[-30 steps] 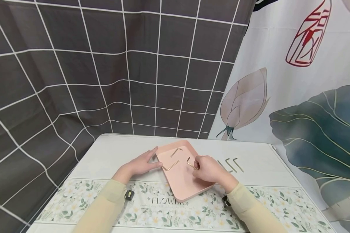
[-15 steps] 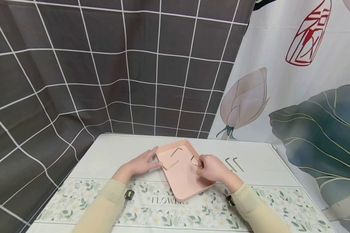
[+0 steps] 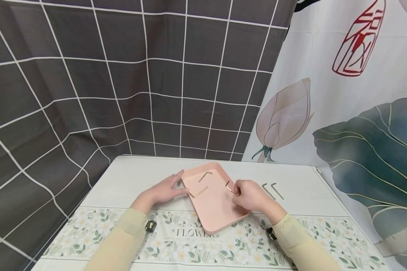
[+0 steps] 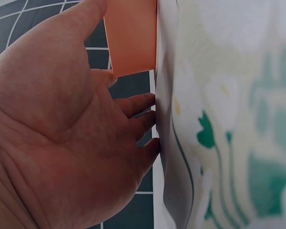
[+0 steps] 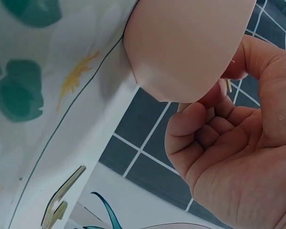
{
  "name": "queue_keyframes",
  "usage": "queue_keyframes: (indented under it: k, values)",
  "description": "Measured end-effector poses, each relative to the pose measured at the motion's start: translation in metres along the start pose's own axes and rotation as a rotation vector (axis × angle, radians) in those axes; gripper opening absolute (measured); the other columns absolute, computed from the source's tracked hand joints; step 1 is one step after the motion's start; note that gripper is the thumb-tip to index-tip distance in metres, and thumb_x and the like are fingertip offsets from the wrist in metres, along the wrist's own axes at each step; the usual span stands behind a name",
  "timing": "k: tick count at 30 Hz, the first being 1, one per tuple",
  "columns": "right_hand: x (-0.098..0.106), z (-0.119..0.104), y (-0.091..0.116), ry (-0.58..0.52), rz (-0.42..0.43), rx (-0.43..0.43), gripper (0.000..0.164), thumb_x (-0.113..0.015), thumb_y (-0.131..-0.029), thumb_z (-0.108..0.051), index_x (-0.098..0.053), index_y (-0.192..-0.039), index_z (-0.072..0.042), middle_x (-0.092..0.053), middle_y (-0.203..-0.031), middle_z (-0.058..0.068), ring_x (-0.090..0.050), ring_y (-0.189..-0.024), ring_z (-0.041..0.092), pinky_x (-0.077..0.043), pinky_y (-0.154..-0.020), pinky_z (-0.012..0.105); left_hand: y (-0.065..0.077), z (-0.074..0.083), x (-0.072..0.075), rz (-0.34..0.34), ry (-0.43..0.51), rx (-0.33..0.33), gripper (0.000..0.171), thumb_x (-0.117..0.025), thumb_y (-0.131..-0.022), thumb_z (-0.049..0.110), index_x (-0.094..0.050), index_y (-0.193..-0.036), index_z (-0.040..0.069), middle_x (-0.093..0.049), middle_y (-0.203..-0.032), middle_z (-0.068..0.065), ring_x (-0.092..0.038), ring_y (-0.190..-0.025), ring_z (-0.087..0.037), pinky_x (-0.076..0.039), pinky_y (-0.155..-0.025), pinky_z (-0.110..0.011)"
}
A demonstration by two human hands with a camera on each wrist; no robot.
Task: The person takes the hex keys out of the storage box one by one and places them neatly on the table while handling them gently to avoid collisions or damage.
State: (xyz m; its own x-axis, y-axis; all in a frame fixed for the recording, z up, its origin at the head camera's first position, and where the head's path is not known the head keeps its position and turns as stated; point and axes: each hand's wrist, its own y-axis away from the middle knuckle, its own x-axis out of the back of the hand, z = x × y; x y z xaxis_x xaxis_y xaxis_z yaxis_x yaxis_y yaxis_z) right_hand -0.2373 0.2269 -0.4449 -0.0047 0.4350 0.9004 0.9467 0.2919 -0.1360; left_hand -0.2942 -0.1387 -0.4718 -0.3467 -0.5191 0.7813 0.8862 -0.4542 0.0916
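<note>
A pink tray (image 3: 211, 216) lies at an angle on the table. My left hand (image 3: 162, 191) touches its left rim, thumb and fingers spread; the left wrist view shows this hand (image 4: 71, 114) with fingertips against the tray wall (image 4: 131, 38). My right hand (image 3: 252, 195) pinches a brass-coloured L-shaped hex key (image 3: 228, 186) over the tray's right side, its long end hidden in the fingers. Fingers of the right hand (image 5: 229, 138) are curled in the right wrist view. One hex key (image 3: 205, 176) lies at the tray's far end, another hex key (image 3: 199, 192) near the left rim.
Right of the tray, a hex key (image 3: 268, 191) and another hex key (image 3: 277, 191) lie side by side on the table. A floral band (image 3: 176, 248) crosses the white tablecloth in front. A dark checked curtain (image 3: 162, 113) hangs behind the table.
My right hand has shifted a little to the right with the pinched hex key, covering a further hex key that showed on the table beside it. The left hand and the tray stay put.
</note>
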Motion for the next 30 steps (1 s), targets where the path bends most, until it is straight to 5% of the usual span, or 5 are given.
queue_keyframes:
  k: [30]
  values:
    - [0.005,0.014,0.000,0.012,0.052,-0.015,0.017,-0.073,-0.082,-0.005,-0.061,-0.082,-0.017,-0.056,-0.071,-0.004,-0.051,-0.063,0.014,-0.045,-0.061,0.032,-0.004,-0.005,-0.004,0.012,-0.015,-0.008,0.097,-0.063,-0.107,0.063,-0.019,-0.180,0.017,-0.025,-0.181,-0.024,-0.021,-0.168,-0.045,-0.019,-0.134,-0.068]
